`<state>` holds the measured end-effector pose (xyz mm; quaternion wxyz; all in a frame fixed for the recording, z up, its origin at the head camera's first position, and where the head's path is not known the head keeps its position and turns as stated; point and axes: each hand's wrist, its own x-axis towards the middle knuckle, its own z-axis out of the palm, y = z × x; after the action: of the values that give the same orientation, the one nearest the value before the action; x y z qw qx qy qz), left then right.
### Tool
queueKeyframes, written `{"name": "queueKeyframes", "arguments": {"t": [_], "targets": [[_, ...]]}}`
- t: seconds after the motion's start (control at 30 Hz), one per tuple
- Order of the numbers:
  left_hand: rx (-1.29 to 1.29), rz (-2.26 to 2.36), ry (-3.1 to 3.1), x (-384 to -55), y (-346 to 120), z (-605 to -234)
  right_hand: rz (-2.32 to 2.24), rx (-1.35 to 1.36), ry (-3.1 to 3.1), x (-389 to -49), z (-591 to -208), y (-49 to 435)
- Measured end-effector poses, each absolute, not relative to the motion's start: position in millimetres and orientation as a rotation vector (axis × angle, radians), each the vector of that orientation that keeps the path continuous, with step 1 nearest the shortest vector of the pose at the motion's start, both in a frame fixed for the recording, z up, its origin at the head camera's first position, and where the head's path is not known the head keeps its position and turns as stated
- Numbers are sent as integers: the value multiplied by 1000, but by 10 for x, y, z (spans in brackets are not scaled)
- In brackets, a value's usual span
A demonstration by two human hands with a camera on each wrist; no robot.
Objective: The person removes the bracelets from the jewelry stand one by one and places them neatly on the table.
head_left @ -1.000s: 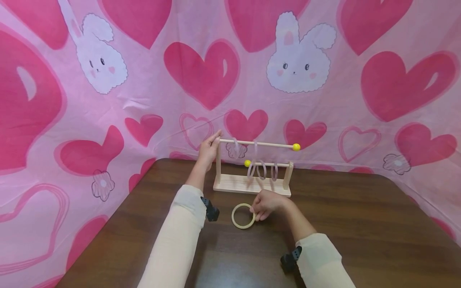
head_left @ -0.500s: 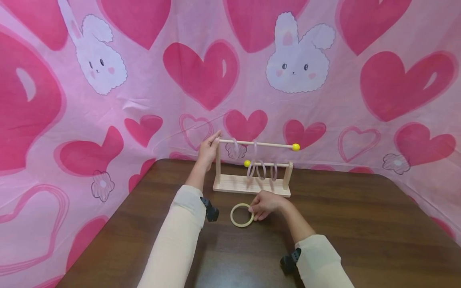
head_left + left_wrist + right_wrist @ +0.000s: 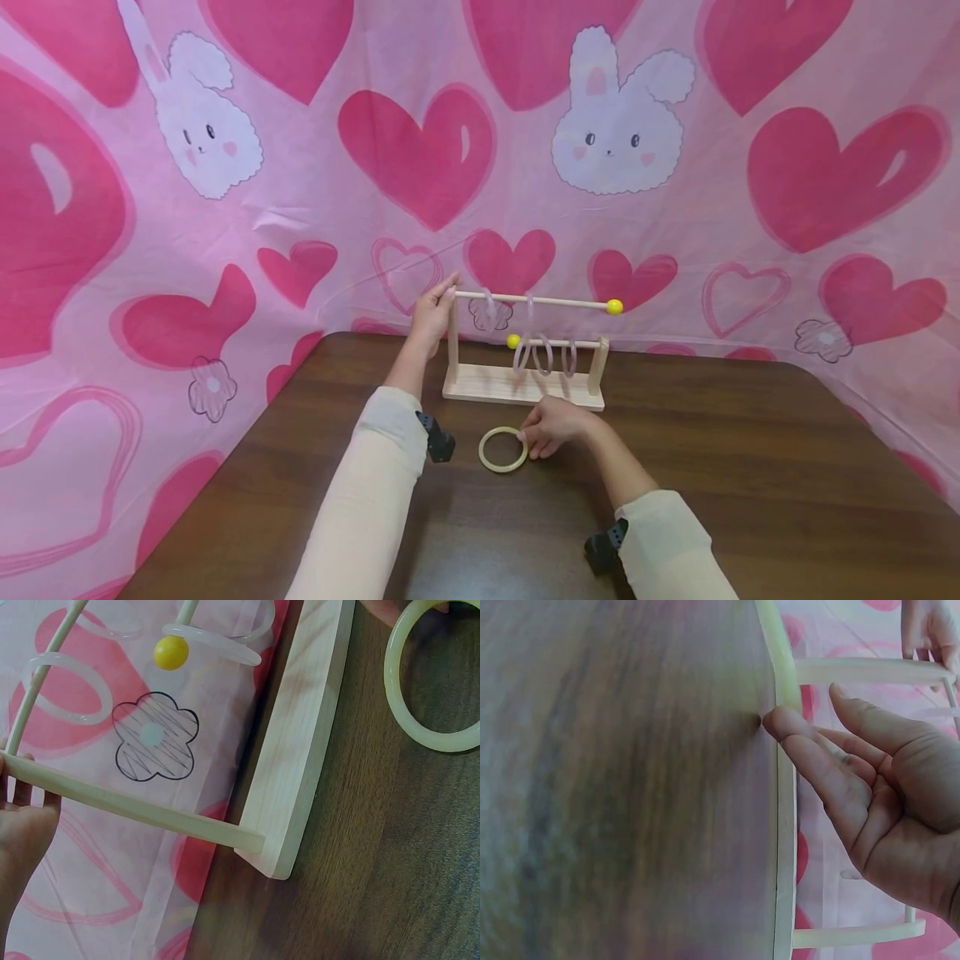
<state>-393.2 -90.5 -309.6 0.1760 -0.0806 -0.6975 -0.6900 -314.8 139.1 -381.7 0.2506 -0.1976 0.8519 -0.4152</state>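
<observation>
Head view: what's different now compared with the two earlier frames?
The yellowish ring has tipped slightly, looking flatter than a second ago. No other clear movement, and nothing was visibly taken up or let go. The right hand stays at the ring's right edge, the left hand at the wooden stand's top left.

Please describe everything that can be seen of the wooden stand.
The stand looks like pale, plain wood and is upright on the brown table. Its flat base has a taller post on the left and a shorter post on the right. From each, a thin rod runs sideways to a yellow ball. Two pale rings hang on the upper rod, three on the lower rod. The left hand holds the taller post near its top.
</observation>
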Motion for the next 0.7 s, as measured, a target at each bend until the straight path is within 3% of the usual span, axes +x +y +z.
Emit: {"name": "queueKeyframes", "arguments": {"t": [0.7], "targets": [[-214,-1955,-1994,-3946,-908,-3095,-1171,-569,2385,-3214,-3754,1350]]}}
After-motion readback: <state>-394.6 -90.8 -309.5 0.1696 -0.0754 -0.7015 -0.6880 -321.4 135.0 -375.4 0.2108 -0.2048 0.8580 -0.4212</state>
